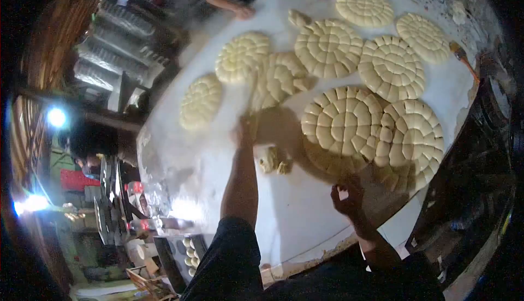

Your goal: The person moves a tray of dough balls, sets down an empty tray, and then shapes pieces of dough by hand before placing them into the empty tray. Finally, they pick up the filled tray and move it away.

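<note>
My left hand (242,130), smeared by motion, reaches over the middle of the white table. A pale strip of dough (253,96) runs from its fingers along the left side of a partly taken-apart dough round (281,80). My right hand (348,196) is near the table's front edge, thumb and finger closed into a ring, the white surface showing through. I cannot tell if it pinches anything. Just beyond it lie two large dough rounds cut into pieces, a left one (344,118) and a right one (412,134), partly in shadow. Small dough scraps (274,160) sit between my arms.
More cut dough rounds (329,48) spread across the far half of the table (305,213). A brush (464,59) lies at the right edge. Across the table, a co-worker's hand (243,12) rests by the edge. Dough balls (191,256) sit in a tray at lower left.
</note>
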The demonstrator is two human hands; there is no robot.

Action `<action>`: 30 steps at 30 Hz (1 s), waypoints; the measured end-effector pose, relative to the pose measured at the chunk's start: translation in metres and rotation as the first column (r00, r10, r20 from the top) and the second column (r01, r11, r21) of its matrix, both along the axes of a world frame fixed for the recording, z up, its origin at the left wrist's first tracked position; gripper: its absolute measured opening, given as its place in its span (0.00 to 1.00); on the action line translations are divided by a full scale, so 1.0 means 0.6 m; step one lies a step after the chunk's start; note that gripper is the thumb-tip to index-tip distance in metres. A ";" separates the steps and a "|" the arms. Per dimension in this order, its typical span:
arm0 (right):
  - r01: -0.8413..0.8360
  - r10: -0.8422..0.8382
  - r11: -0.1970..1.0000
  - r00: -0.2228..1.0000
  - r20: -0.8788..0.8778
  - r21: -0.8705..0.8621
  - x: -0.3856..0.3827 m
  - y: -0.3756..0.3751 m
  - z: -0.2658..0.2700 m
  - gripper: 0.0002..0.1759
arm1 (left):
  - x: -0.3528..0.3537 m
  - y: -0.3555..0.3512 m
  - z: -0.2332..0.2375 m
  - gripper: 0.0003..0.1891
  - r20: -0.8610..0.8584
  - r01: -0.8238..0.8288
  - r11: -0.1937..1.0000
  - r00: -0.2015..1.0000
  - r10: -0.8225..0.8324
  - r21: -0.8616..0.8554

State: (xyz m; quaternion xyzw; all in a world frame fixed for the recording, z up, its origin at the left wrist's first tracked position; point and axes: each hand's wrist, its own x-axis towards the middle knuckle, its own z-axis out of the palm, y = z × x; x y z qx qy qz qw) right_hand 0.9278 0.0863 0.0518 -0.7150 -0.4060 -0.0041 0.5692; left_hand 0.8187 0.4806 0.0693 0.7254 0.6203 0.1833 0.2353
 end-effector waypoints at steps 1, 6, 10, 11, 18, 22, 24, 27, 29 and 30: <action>0.010 -0.007 0.999 0.999 -0.049 0.053 -0.004 0.003 -0.010 0.06 | -0.038 -0.020 -0.008 0.32 0.122 -0.063 0.994 0.990 0.073 -0.088; -0.020 0.019 1.000 0.972 -0.234 -0.003 -0.041 -0.035 0.021 0.07 | -0.239 -0.190 -0.028 0.24 0.670 -0.143 0.947 0.676 0.306 -0.288; -0.099 0.107 0.994 0.975 -0.193 0.051 -0.138 -0.048 -0.011 0.06 | -0.395 -0.374 -0.045 0.21 0.919 0.270 0.903 -0.115 0.376 -0.335; -0.266 0.268 0.963 0.936 -0.228 0.042 -0.194 -0.044 -0.063 0.10 | -0.421 -0.428 -0.039 0.23 0.905 0.290 0.891 -0.144 0.401 -0.349; -0.369 0.213 0.912 0.797 -0.564 -0.178 -0.570 -0.010 0.013 0.25 | -0.553 -0.590 -0.062 0.19 0.974 0.253 0.948 0.167 0.151 -0.191; -0.170 0.116 0.984 0.392 -0.913 0.052 -0.530 -0.009 0.022 0.22 | -0.638 -0.585 -0.040 0.16 0.951 0.187 0.978 0.307 0.029 -0.090; -0.036 0.146 0.988 0.483 -0.863 0.148 -0.474 -0.013 0.041 0.20 | -0.671 -0.577 -0.052 0.17 0.956 0.138 0.979 0.273 0.108 -0.151; 0.097 0.046 0.987 0.589 -0.807 0.127 -0.329 -0.035 0.020 0.17 | -0.707 -0.593 -0.049 0.16 0.789 0.029 0.995 0.612 0.054 -0.090; -0.150 0.172 0.985 0.832 -0.527 0.084 -0.264 -0.089 0.017 0.14 | -0.722 -0.620 -0.012 0.21 0.137 0.342 0.926 0.921 -0.364 0.163; -0.311 0.251 0.946 0.881 -0.401 -0.092 -0.231 -0.113 0.022 0.13 | -0.721 -0.625 0.016 0.19 -0.214 0.434 0.884 0.893 -0.396 0.173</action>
